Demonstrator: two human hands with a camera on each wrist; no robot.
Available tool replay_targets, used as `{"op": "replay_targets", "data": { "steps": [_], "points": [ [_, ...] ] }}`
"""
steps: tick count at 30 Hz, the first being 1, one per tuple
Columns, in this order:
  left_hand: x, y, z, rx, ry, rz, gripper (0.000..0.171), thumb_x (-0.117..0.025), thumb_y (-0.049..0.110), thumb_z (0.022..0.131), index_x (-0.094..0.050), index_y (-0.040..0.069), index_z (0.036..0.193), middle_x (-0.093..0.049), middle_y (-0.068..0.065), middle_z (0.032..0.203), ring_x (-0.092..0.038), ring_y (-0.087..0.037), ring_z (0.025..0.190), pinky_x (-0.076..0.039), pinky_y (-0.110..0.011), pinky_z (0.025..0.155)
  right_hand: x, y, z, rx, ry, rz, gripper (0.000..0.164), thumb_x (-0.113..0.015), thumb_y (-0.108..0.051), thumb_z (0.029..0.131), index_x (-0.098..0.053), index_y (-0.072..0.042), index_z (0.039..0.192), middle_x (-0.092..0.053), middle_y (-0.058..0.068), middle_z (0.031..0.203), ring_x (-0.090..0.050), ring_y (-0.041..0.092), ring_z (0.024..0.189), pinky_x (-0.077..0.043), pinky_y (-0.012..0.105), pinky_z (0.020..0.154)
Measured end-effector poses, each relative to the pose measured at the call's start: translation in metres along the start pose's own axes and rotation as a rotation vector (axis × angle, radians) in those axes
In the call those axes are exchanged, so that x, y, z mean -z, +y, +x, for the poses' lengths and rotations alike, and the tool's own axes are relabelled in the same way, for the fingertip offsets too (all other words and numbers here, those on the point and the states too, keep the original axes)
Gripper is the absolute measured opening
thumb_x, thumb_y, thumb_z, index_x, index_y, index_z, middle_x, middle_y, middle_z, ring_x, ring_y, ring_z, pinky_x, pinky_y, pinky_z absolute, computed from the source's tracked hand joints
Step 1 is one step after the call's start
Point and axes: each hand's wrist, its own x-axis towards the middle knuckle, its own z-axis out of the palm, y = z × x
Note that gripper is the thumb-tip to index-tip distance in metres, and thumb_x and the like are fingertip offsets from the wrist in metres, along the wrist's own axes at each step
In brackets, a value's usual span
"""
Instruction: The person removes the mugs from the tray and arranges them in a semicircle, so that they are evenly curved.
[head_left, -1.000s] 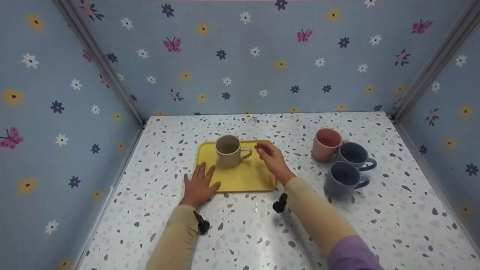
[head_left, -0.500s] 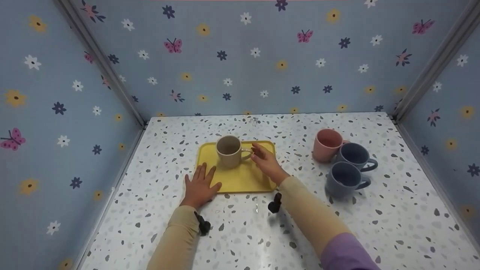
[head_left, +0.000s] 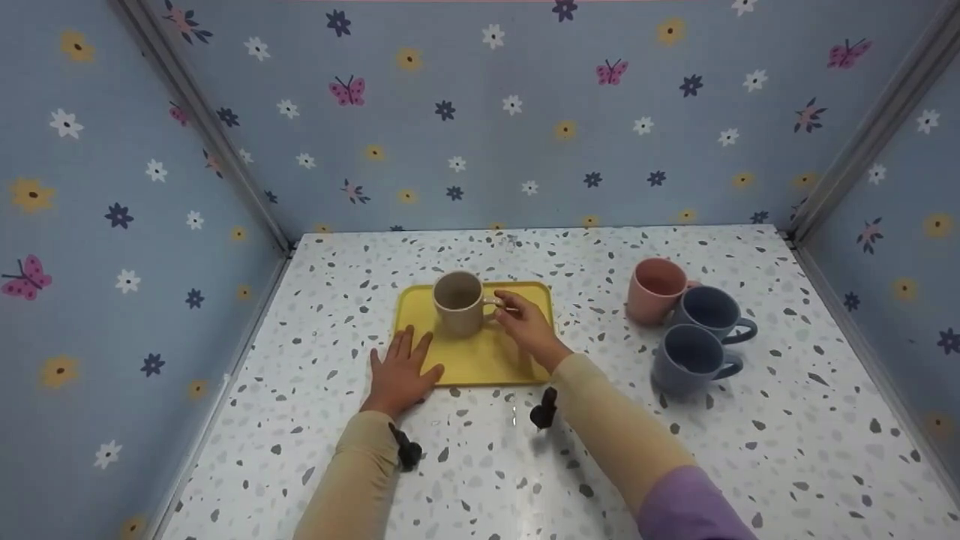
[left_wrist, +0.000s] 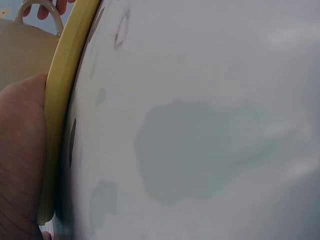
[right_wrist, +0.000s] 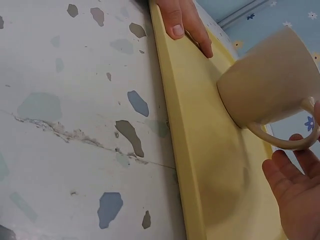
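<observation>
A beige mug stands upright on a yellow tray, its handle pointing right. My right hand has its fingers curled at that handle, with thumb and index finger on it; in the right wrist view the lower fingers of the hand sit loosely by the handle's lower curve, and the thumb is out of sight. Spread flat, my left hand rests on the tray's near left corner. Its fingertips show on the tray at the top of the right wrist view, and its thumb side lies against the rim in the left wrist view.
To the right of the tray, a pink mug and two blue-grey mugs, one behind and one in front, stand close together. Flower-patterned walls enclose the speckled white table at the back and sides.
My right hand has moved left, from a small gap beside the mug's handle onto it, its fingers closing in. The left hand, tray and mugs have stayed in place.
</observation>
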Motion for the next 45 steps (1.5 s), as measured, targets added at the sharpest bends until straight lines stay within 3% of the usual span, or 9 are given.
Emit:
{"op": "replay_targets", "data": {
  "steps": [6, 13, 20, 29, 45],
  "points": [
    [0.001, -0.002, 0.0, 0.004, -0.021, 0.01, 0.074, -0.045, 0.059, 0.1, -0.03, 0.02, 0.161, -0.013, -0.016, 0.168, -0.01, -0.036, 0.155, -0.005, -0.076, 0.112, -0.005, -0.004, -0.002, 0.011, 0.025, 0.01, 0.038, -0.06, -0.006, 0.101, -0.058, 0.001, 0.138, -0.06, 0.025, 0.131, -0.06, 0.028, 0.12, -0.05, 0.036, 0.101],
    [0.0, -0.003, 0.001, 0.015, -0.037, 0.017, 0.074, -0.043, 0.06, 0.1, -0.029, 0.022, 0.161, -0.012, -0.014, 0.169, -0.008, -0.034, 0.155, -0.004, -0.075, 0.113, -0.015, -0.008, -0.005, 0.005, 0.056, -0.005, 0.026, -0.067, -0.011, 0.098, -0.065, 0.002, 0.12, -0.067, 0.014, 0.117, -0.062, 0.024, 0.111, -0.051, 0.035, 0.098],
    [-0.002, -0.003, 0.002, 0.021, -0.04, 0.025, 0.074, -0.042, 0.061, 0.1, -0.028, 0.023, 0.162, -0.011, -0.013, 0.169, -0.008, -0.033, 0.156, -0.004, -0.074, 0.113, -0.025, -0.006, -0.006, -0.03, 0.104, -0.052, 0.025, -0.069, -0.017, 0.097, -0.068, -0.003, 0.119, -0.068, 0.008, 0.115, -0.062, 0.019, 0.108, -0.051, 0.032, 0.097],
    [-0.003, -0.003, 0.001, 0.003, 0.008, 0.02, 0.073, -0.047, 0.057, 0.098, -0.034, 0.02, 0.16, -0.019, -0.017, 0.167, -0.015, -0.035, 0.154, -0.008, -0.076, 0.111, -0.03, -0.005, -0.008, -0.03, 0.16, -0.016, 0.023, -0.068, -0.017, 0.098, -0.07, 0.001, 0.113, -0.07, 0.01, 0.11, -0.064, 0.02, 0.103, -0.052, 0.033, 0.096],
    [0.0, -0.001, -0.001, 0.016, -0.016, 0.019, 0.073, -0.044, 0.059, 0.1, -0.032, 0.021, 0.161, -0.014, -0.015, 0.169, -0.01, -0.035, 0.155, -0.005, -0.075, 0.113, -0.031, -0.006, -0.01, -0.073, 0.198, -0.072, 0.014, -0.061, -0.015, 0.102, -0.066, -0.003, 0.108, -0.067, 0.008, 0.107, -0.065, 0.02, 0.102, -0.053, 0.034, 0.094]
  ]
}}
